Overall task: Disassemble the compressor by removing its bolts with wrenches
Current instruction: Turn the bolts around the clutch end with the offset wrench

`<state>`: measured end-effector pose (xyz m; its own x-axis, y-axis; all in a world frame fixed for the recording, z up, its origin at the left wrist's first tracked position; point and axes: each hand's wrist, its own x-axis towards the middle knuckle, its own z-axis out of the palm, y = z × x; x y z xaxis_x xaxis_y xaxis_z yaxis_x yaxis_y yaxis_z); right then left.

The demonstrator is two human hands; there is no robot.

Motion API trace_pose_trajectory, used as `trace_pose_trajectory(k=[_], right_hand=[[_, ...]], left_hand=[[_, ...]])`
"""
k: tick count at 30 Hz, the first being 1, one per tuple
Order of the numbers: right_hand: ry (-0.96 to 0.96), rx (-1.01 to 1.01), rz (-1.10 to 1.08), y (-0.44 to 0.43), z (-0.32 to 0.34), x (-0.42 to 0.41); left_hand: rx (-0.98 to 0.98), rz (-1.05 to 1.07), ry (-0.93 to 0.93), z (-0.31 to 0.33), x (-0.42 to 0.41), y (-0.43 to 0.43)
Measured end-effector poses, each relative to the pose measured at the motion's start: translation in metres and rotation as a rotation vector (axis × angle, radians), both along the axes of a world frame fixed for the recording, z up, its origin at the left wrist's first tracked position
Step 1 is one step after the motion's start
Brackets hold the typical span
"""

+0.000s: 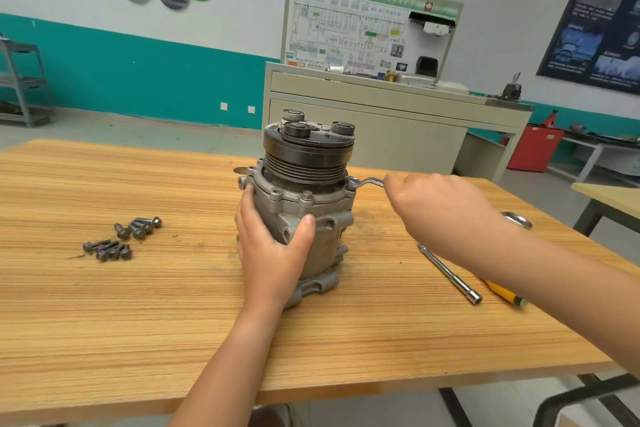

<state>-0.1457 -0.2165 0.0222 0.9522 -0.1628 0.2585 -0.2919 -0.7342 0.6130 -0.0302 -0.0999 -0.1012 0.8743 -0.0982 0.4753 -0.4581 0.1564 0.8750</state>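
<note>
On the wooden surface (104,322) the compressor (301,204) stands upright on its end, pulley up, tall and likely top-heavy. A hard sideways pull on the wrench (366,181) could tip or spin it if the bracing hand slackens. The wrench head sits on a bolt at the flange's right edge; seated shallowly, it could slip off and round the bolt or throw the knuckles against the housing. The left hand (273,246) wraps the body, fingers spread, thumb on the front. The right hand (440,208) has its grip closed round the wrench handle. Loose bolts (121,239) lie well left.
</note>
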Motion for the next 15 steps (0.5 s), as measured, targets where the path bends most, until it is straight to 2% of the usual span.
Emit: trace_pose_trajectory(k=[5,11,15], right_hand=[[0.078,-0.058,-0.042,0.012,0.005,0.005],[0.208,-0.132,0.022,-0.025,0.026,0.018],[0.136,-0.173,0.106,-0.046,0.014,0.028]], left_hand=[[0.018,0.001,0.004,0.001,-0.001,0.001],[0.043,0.0,0.001,0.002,-0.003,0.004],[0.039,0.005,-0.002,0.002,-0.003,0.003]])
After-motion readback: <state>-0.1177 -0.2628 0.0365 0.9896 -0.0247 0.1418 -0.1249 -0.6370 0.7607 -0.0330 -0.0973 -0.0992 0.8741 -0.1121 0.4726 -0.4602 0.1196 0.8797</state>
